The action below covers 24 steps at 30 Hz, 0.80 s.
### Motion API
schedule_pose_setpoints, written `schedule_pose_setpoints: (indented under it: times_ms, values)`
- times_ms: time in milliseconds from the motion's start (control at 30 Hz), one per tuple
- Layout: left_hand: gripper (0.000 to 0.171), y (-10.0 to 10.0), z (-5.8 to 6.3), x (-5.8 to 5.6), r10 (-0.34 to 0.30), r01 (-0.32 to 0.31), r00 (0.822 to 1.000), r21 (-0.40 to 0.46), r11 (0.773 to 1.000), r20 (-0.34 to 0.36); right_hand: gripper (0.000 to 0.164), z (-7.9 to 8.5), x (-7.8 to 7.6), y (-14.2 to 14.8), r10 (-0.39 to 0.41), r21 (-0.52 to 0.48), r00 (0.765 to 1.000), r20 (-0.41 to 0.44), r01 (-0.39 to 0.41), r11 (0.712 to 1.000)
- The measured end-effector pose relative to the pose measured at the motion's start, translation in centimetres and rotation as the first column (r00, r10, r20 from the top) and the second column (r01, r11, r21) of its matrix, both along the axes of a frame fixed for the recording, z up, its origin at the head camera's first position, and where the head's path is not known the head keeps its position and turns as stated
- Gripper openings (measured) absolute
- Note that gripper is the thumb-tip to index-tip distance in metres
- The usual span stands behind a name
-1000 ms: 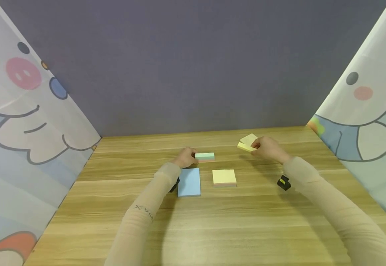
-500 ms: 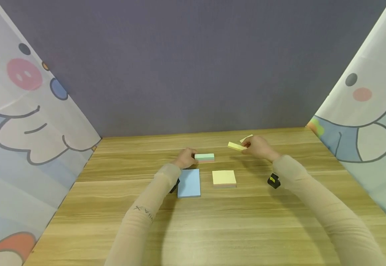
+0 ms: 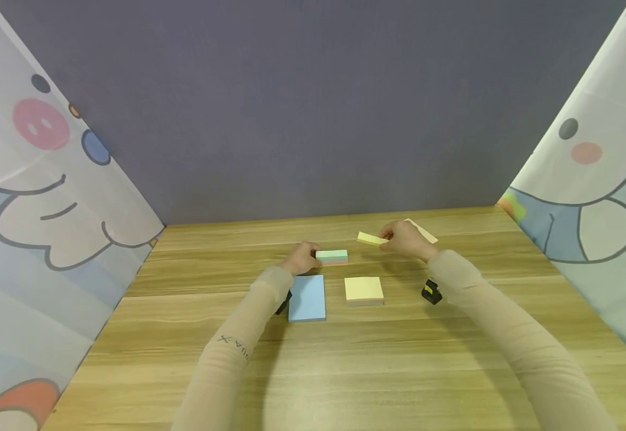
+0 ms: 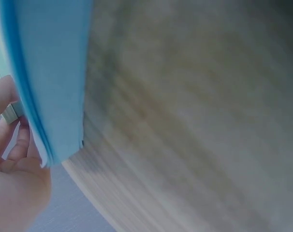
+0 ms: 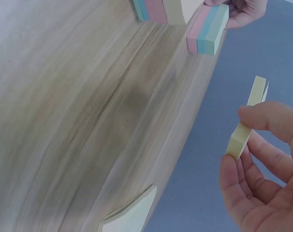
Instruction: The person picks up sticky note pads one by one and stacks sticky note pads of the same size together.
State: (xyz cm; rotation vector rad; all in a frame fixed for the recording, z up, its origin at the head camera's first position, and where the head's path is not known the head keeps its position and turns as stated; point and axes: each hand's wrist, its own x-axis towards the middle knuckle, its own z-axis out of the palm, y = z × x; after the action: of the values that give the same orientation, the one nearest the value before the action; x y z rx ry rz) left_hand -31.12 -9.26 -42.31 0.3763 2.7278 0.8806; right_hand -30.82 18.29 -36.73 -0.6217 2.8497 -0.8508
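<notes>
My left hand [image 3: 301, 258] grips the left end of a narrow stack of sticky notes [image 3: 332, 257], layered green, blue and pink, on the table. In the right wrist view the same layered stack [image 5: 209, 29] shows its end face. My right hand [image 3: 405, 240] pinches a slim yellow sticky note pad [image 5: 253, 111] between thumb and fingers, raised above the table. Behind that hand lies a flat pale yellow sticky note pad [image 3: 423, 231], partly hidden. In the left wrist view a blue pad [image 4: 52, 72] covers part of the left hand [image 4: 21, 183].
A blue pad [image 3: 307, 298] lies on the wooden table [image 3: 377, 371] beside the left wrist. To its right is a square stack of sticky notes [image 3: 363, 290], yellow on top. A grey panel [image 3: 313, 108] closes the back; printed sheets [image 3: 587, 197] flank the table.
My right hand has carried the slim yellow pad to the left, towards the layered stack. The pale yellow pad behind it now shows on the hand's right side. The left hand stays put.
</notes>
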Motion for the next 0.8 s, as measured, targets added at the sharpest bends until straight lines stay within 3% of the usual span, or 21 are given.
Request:
schedule_pose_setpoints:
  times_ms: [200, 800]
  values:
    - [0.037, -0.1, -0.1, 0.0, 0.002, -0.002, 1.000, -0.006, 1.000, 0.006, 0.030, -0.1, 0.0, -0.7, 0.018, 0.000, 0.999, 0.039, -0.018, 1.000]
    - [0.038, 0.0, 0.2, 0.0, 0.003, -0.002, 1.000, -0.007, 1.000, 0.005, 0.028, -0.3, -0.8, -3.2, 0.078, 0.030, 0.996, 0.036, -0.079, 0.996]
